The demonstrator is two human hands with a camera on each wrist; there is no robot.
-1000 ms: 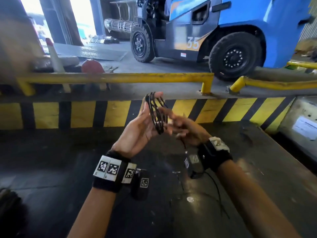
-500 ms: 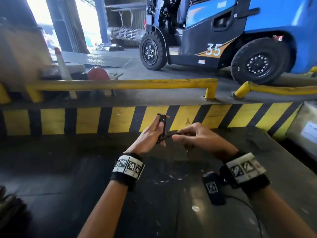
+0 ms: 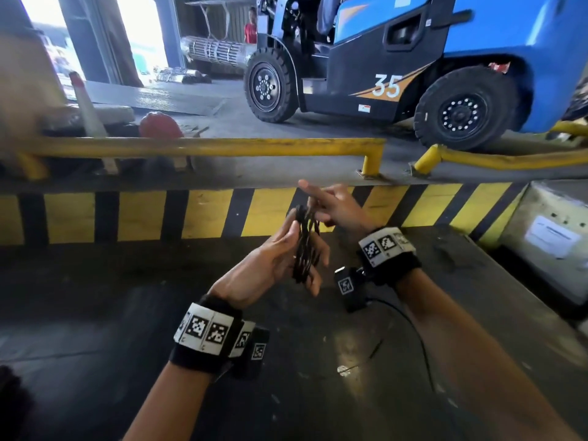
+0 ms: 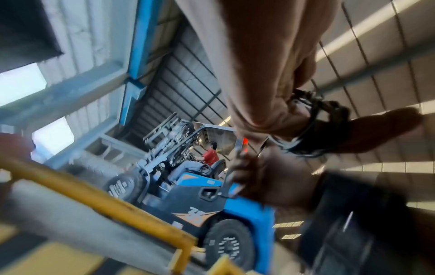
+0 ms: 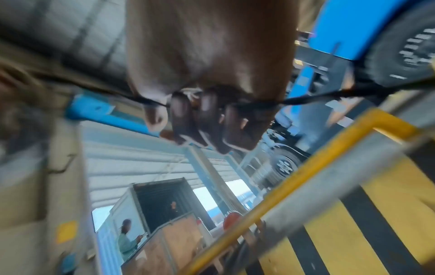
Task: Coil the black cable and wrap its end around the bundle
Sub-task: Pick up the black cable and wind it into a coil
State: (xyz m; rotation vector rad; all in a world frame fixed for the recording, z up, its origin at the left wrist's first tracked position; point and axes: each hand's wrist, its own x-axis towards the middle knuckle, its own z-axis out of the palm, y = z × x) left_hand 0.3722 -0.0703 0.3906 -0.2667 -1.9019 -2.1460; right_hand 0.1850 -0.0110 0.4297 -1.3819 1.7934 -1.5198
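Midair, left hand (image 3: 270,265) grips coiled black cable (image 3: 305,243).

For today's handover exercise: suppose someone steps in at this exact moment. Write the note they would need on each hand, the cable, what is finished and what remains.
Left hand: grips the coiled black cable bundle, held upright in front of the body.
Right hand: at the bundle's top, fingers curled on the cable's free end, index finger extended.
Done: the cable is coiled into a compact bundle.
Left: wind the free end around the bundle and secure it. How many turns are already on cannot be told.
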